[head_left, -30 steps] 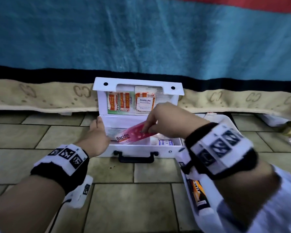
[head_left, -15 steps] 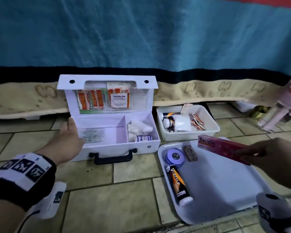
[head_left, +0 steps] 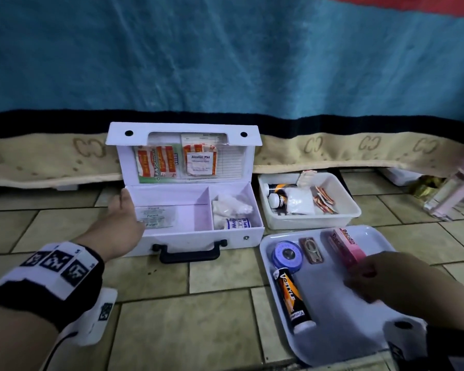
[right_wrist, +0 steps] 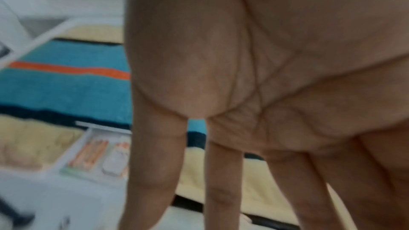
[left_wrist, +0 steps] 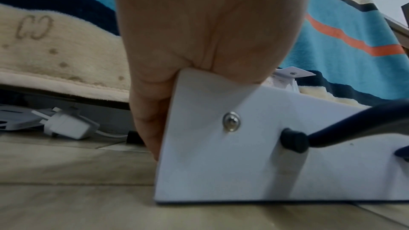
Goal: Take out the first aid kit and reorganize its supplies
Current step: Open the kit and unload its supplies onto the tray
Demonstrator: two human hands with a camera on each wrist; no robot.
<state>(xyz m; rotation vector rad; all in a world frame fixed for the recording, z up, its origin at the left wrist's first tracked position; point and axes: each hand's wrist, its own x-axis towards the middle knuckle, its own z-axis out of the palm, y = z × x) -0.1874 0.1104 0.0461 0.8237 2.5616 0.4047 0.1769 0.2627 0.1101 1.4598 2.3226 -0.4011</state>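
Note:
The white first aid kit (head_left: 177,234) (left_wrist: 221,163) stands open on the tiled floor, lid upright with plasters (head_left: 156,162) and an alcohol pad (head_left: 200,163) in its pocket. Its right compartment holds gauze bags (head_left: 231,206) and a tape roll (head_left: 237,223); a foil strip (head_left: 154,216) lies in the left one. My left hand (head_left: 130,212) (left_wrist: 199,32) holds the kit's front left corner between thumb and fingers. The pink Bacidin box (head_left: 346,245) lies on the white tray (head_left: 340,330). My right hand (head_left: 359,277) (right_wrist: 265,76) hovers at its near end, fingers straight, holding nothing.
On the tray also lie a blue tape roll (head_left: 287,255), a small clipper (head_left: 312,250) and an orange-black tube (head_left: 292,298). A white bin (head_left: 354,210) behind it holds bottles and sachets. A blue blanket (head_left: 225,62) hangs behind. Clear containers (head_left: 453,194) stand far right.
My right hand lifted the Bacidin box out of the kit, carried it right and laid it on the tray, then let go. My left hand stayed on the kit's corner.

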